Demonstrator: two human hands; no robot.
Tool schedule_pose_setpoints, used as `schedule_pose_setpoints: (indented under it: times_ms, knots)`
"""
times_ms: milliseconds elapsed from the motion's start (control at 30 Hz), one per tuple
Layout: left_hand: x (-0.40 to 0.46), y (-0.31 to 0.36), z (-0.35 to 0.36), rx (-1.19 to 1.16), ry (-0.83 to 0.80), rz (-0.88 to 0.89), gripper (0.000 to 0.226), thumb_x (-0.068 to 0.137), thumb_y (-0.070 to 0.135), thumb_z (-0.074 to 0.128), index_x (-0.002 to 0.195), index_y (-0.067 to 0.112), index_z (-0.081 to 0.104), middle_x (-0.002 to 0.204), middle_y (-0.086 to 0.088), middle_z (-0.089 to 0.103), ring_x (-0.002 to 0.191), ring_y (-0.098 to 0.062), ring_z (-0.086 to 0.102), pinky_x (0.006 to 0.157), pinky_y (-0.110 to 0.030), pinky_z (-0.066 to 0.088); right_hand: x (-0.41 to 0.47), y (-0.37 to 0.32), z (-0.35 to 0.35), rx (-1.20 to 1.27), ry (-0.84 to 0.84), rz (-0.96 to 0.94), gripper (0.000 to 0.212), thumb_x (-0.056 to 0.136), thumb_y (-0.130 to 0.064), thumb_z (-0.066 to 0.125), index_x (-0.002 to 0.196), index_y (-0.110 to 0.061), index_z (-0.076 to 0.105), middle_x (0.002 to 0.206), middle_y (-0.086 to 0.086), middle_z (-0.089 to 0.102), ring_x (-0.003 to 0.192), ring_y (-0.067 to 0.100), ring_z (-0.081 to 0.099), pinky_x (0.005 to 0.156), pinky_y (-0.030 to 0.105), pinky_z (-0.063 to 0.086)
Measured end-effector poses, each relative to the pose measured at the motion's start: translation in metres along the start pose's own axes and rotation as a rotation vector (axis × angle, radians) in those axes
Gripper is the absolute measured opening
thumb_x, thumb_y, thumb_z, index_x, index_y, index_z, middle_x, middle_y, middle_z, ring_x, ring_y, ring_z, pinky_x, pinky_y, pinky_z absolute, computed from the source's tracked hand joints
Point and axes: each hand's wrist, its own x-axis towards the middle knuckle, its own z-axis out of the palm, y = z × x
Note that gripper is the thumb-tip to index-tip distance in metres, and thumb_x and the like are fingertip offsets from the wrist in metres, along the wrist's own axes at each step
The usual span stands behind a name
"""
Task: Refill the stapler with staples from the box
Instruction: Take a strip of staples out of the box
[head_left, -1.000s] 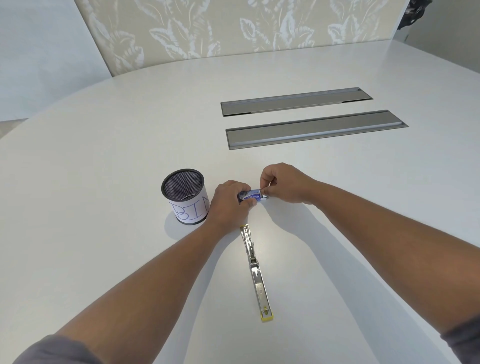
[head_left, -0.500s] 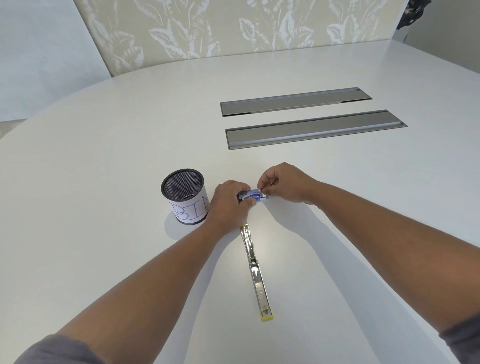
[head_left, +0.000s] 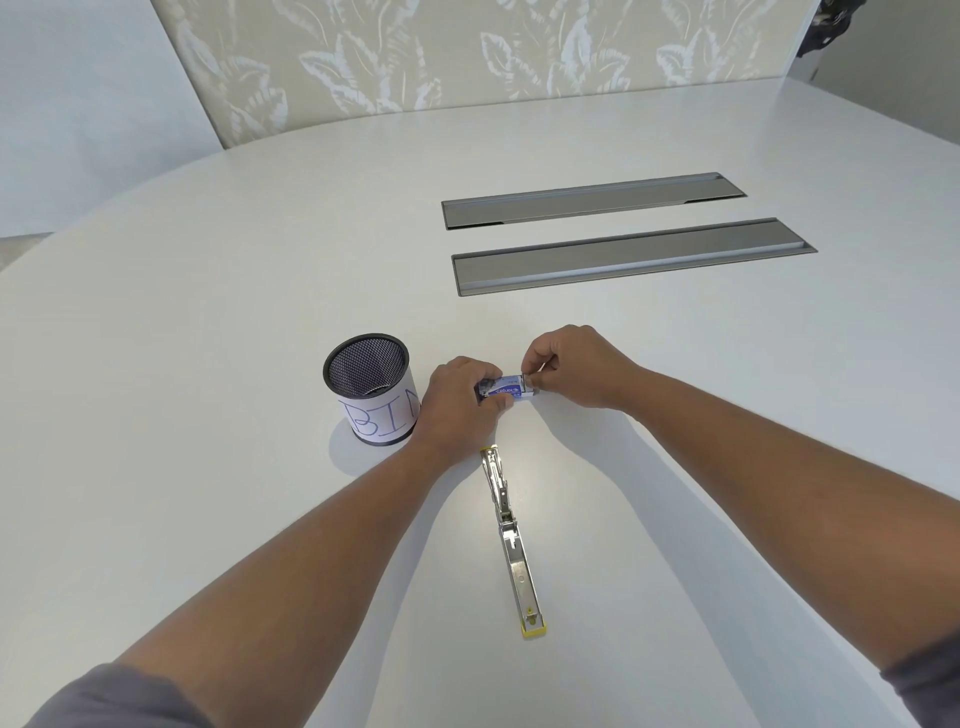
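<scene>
A small blue and white staple box (head_left: 505, 389) is held just above the white table between both hands. My left hand (head_left: 457, 402) grips its left end. My right hand (head_left: 576, 366) pinches its right end with thumb and fingertips, where a white inner part shows. The metal stapler (head_left: 511, 535) lies flat, folded fully open, on the table nearer to me, running from just below my left hand toward the front, with yellow tips at both ends. Whether the box holds staples is hidden.
A black mesh cup (head_left: 371, 389) wrapped in paper marked "BIN" stands left of my left hand. Two long grey recessed panels (head_left: 631, 256) sit in the table (head_left: 208, 322) beyond the hands. A leaf-patterned partition rises at the far edge.
My right hand's fingers have shifted slightly at the right end of the box. The stapler, cup and left hand have stayed in place.
</scene>
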Motion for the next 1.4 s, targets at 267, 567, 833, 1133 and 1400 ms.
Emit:
schedule_pose_setpoints:
  times_ms: [267, 567, 833, 1133, 1400]
  knots:
    - [0.001, 0.0, 0.001, -0.002, 0.004, -0.004, 0.026, 0.084, 0.023, 0.077, 0.109, 0.018, 0.072, 0.096, 0.01, 0.058, 0.102, -0.021, 0.053, 0.082, -0.026, 0.037, -0.002, -0.002, 0.001, -0.004, 0.013, -0.024, 0.008, 0.087, -0.012, 0.071, 0.087, -0.016, 0.078, 0.066, -0.018, 0.063, 0.057, -0.013, 0.055, 0.049, 0.004, 0.037]
    - [0.001, -0.001, 0.001, -0.009, 0.005, -0.002, 0.025, 0.082, 0.023, 0.078, 0.107, 0.02, 0.073, 0.094, 0.011, 0.058, 0.101, -0.021, 0.054, 0.084, -0.031, 0.042, -0.001, 0.0, -0.003, 0.167, -0.053, 0.04, 0.009, 0.086, -0.015, 0.075, 0.078, -0.018, 0.072, 0.064, -0.012, 0.064, 0.049, -0.005, 0.052, 0.044, 0.008, 0.035]
    - [0.0, -0.002, 0.002, -0.01, 0.022, -0.003, 0.025, 0.082, 0.023, 0.078, 0.107, 0.02, 0.073, 0.095, 0.012, 0.057, 0.099, -0.016, 0.052, 0.082, -0.028, 0.04, -0.004, 0.009, -0.01, 0.359, -0.041, 0.08, 0.009, 0.087, -0.006, 0.073, 0.086, -0.014, 0.072, 0.075, -0.003, 0.065, 0.062, 0.01, 0.054, 0.059, 0.026, 0.046]
    - [0.001, -0.001, 0.001, -0.006, 0.017, 0.001, 0.027, 0.082, 0.022, 0.078, 0.108, 0.018, 0.073, 0.096, 0.009, 0.059, 0.102, -0.022, 0.054, 0.084, -0.03, 0.04, -0.003, 0.008, 0.002, 0.176, -0.027, 0.061, 0.005, 0.084, -0.022, 0.078, 0.081, -0.025, 0.075, 0.063, -0.02, 0.066, 0.055, -0.009, 0.054, 0.046, 0.007, 0.038]
    - [0.0, 0.001, -0.001, -0.003, 0.017, 0.001, 0.027, 0.083, 0.021, 0.078, 0.109, 0.018, 0.072, 0.097, 0.009, 0.057, 0.103, -0.022, 0.053, 0.085, -0.03, 0.041, -0.008, 0.006, -0.016, 0.427, -0.149, 0.102, 0.007, 0.086, -0.011, 0.077, 0.08, -0.015, 0.076, 0.069, -0.006, 0.069, 0.058, 0.002, 0.057, 0.056, 0.017, 0.049]
